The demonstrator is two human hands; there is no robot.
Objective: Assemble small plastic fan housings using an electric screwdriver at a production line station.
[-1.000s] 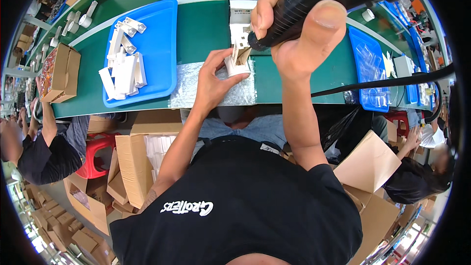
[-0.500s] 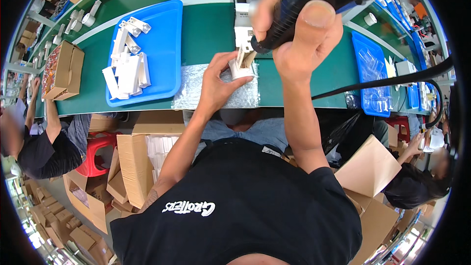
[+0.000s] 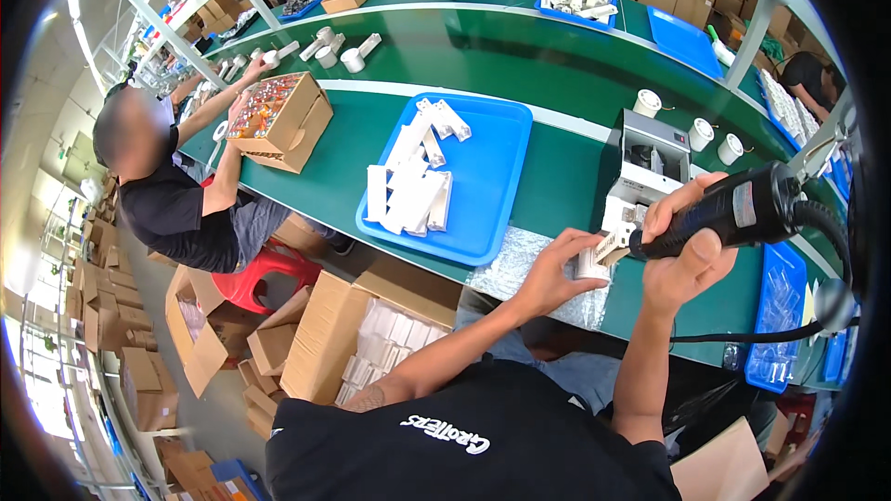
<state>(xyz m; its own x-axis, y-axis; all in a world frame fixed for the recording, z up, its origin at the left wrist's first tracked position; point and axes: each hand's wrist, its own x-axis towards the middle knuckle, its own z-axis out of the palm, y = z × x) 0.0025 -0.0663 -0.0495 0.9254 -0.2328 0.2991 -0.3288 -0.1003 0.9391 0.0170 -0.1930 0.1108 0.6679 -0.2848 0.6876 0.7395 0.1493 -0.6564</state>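
My left hand (image 3: 553, 280) grips a small white fitting (image 3: 592, 265) with a round base, fingers and thumb on either side of it. Wrapped in my right hand (image 3: 685, 271) is a black electric screwdriver (image 3: 715, 221), its tip against or very close to the fitting's upright part; the exact contact is too small to tell. Beneath the fitting lies a sheet of bubble wrap (image 3: 509, 264). Just behind my hands stands a grey-and-white box-like device (image 3: 654, 153). A blue tray (image 3: 487, 213) to the left holds several long white housings (image 3: 408, 197).
A carton of small orange-and-clear parts (image 3: 295, 141) sits farther left, with a person (image 3: 176, 195) reaching past it. Round white fittings (image 3: 701, 134) stand beyond the device. On the right are a blue tray (image 3: 770, 366) and the screwdriver's black cable (image 3: 733, 338). Open cartons (image 3: 320, 334) stand below the bench.
My view has swung left, so the bench and my hands appear farther right and more of the left side shows. Both hands keep their holds on the fitting and the screwdriver.
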